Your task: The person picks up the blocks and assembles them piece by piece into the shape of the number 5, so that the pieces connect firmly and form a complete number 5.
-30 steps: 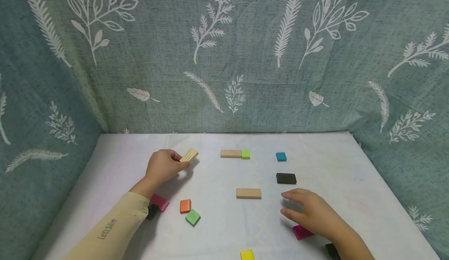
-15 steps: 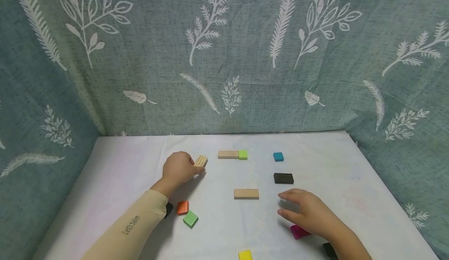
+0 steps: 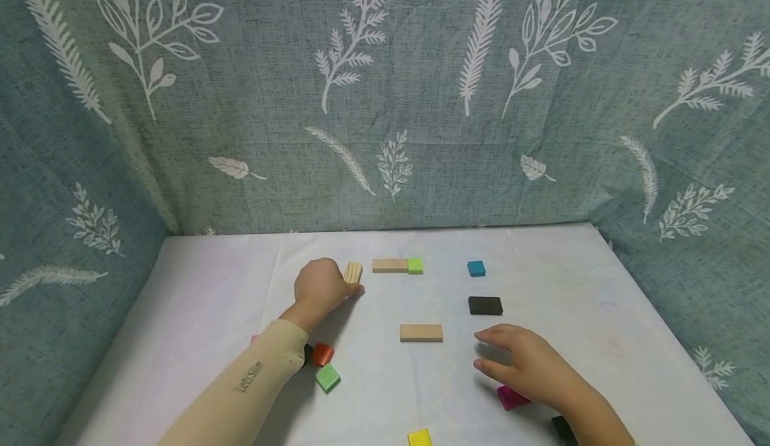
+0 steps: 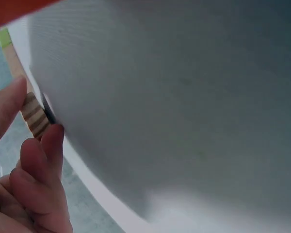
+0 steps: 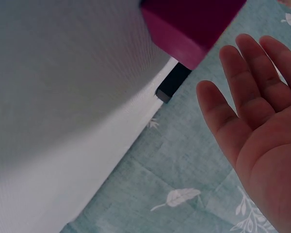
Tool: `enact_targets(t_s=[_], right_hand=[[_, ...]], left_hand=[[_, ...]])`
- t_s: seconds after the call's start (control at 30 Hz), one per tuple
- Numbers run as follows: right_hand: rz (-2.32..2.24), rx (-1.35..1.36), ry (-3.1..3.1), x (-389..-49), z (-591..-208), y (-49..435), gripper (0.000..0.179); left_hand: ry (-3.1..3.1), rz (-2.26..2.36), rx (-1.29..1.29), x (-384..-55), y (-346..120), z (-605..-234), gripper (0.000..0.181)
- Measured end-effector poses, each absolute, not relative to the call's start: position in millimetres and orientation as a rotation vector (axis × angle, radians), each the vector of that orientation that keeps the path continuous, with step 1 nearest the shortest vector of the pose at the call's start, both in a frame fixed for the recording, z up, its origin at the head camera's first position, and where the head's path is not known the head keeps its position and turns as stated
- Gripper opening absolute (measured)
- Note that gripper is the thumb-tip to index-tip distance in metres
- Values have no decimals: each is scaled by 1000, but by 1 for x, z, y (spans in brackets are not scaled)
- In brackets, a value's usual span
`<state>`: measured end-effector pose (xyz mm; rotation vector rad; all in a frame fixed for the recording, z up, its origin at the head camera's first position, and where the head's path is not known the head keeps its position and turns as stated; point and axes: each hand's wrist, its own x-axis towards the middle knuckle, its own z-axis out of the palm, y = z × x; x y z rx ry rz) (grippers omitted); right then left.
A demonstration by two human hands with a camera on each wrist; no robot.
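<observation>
In the head view, my left hand (image 3: 321, 287) pinches a striped-grain wooden block (image 3: 353, 272) between thumb and fingers, close to the left end of a flat wooden block (image 3: 390, 265). A lime green block (image 3: 415, 266) adjoins that block's right end. The left wrist view shows the thumb and fingertips on the held block's (image 4: 35, 115) sides. My right hand (image 3: 523, 359) hovers with spread fingers and holds nothing. Partly beneath it lies a magenta block (image 3: 511, 398). In the right wrist view, this magenta block (image 5: 191, 31) looms close beside the relaxed fingers.
Another wooden block (image 3: 421, 333) lies mid-table, with a black block (image 3: 485, 305) and a blue block (image 3: 476, 269) to its right. Orange (image 3: 322, 354) and green (image 3: 327, 378) blocks sit by the left forearm. A yellow block (image 3: 419, 438) is at the front. Patterned curtains (image 3: 271, 98) enclose the table.
My left hand has moved right with the wooden block, which has turned more lengthwise. The orange block has shifted right and rotated beside the left wrist. The right hand stays in place.
</observation>
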<state>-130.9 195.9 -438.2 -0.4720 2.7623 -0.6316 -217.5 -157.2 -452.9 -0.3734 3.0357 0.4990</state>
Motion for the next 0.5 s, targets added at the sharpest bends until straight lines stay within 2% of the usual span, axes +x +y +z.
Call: enact_targets(t_s=[0.5], right_hand=[[-623, -398, 2750, -132, -440, 192, 50]], left_hand=[[3031, 460, -360, -221, -144, -453, 54]])
